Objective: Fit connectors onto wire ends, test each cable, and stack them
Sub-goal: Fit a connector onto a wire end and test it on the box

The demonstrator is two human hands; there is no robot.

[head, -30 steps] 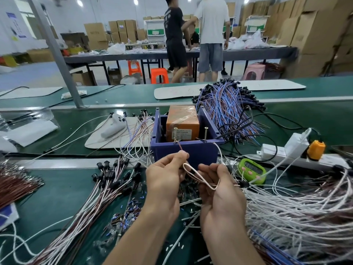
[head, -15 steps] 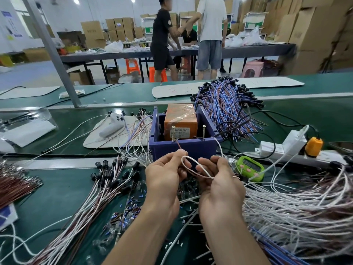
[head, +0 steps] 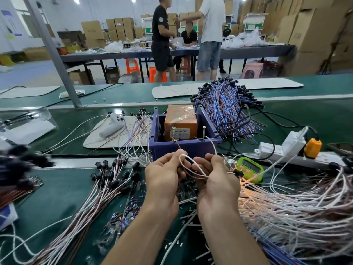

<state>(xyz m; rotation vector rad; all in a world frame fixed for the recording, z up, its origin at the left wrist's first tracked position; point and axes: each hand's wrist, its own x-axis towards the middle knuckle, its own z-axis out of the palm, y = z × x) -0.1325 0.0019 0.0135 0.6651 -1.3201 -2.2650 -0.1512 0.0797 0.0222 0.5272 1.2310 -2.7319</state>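
My left hand [head: 164,176] and my right hand [head: 215,178] meet in front of the blue test box [head: 183,148], and both pinch a thin white-and-brown wire pair [head: 188,165] that loops between the fingers. A black connector [head: 239,173] hangs on the wire just right of my right hand. The box holds an orange block [head: 180,121] and two upright screws [head: 173,133]. Finished cables with black connectors [head: 107,180] lie fanned out to the left. A big heap of bare white and brown wires [head: 298,213] lies to the right.
Loose small connectors and wire scraps [head: 126,215] litter the green belt [head: 63,190] below my hands. A green timer [head: 250,169], a white power strip [head: 282,150] with an orange plug, a blue-brown cable bundle [head: 227,109] and a white controller [head: 112,125] lie behind. People stand at a far table.
My hands have stayed together at the box front while the wire loop between them shifted and tightened slightly. The view drifted a little upward and the people behind moved.
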